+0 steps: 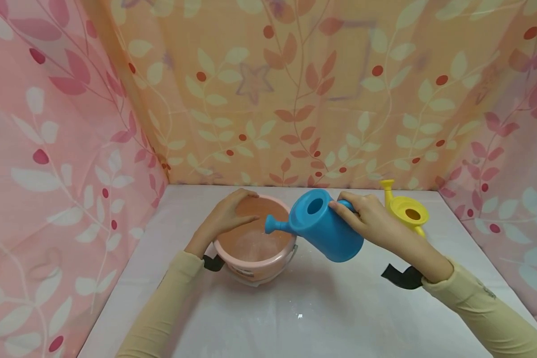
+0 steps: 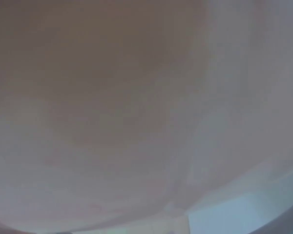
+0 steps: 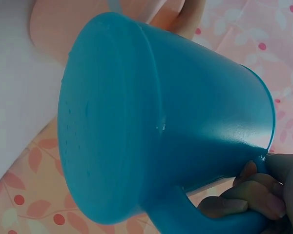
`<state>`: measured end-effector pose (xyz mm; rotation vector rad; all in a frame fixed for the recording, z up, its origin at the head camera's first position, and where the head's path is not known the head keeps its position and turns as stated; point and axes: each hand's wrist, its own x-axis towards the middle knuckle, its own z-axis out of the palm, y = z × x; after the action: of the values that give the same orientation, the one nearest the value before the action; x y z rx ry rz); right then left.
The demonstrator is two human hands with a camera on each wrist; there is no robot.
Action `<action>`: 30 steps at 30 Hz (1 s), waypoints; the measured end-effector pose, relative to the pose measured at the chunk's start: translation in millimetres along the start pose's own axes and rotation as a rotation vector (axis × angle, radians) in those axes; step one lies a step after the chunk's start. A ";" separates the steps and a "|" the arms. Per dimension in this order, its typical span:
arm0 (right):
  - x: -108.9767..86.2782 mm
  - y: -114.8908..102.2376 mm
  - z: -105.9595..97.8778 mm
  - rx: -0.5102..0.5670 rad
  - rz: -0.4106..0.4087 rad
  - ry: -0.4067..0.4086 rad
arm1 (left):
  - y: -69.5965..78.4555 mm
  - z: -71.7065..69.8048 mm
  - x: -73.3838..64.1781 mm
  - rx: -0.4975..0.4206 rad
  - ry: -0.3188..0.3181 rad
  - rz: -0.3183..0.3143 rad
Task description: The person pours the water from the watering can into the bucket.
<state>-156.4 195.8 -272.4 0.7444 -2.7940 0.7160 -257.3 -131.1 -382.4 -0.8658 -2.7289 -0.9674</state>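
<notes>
My right hand (image 1: 362,214) grips the handle of a blue watering can (image 1: 335,233), with its fingers curled round the handle in the right wrist view. Held above the table, the can leans left, its spout (image 1: 275,224) reaching over the pink bucket (image 1: 255,266). A few droplets cling to its base (image 3: 95,122). At the bucket's far left rim, my left hand (image 1: 230,211) holds on, thumb over the opening and fingers along the outside. The left wrist view is filled by a blurred, close pale surface.
A yellow watering can (image 1: 409,209) stands at the back right of the white table (image 1: 340,313). Small wet spots (image 1: 300,316) glisten in front of the bucket. Floral cloth (image 1: 295,99) walls the table at the back and both sides.
</notes>
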 end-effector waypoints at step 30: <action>3.9 0.6 -0.8 0.008 0.013 -0.017 | -0.3 -0.7 -0.2 -0.026 0.007 0.002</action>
<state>-160.0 195.0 -270.8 0.7373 -2.8156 0.7270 -257.4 -131.9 -382.1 -0.8675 -2.7146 -1.0052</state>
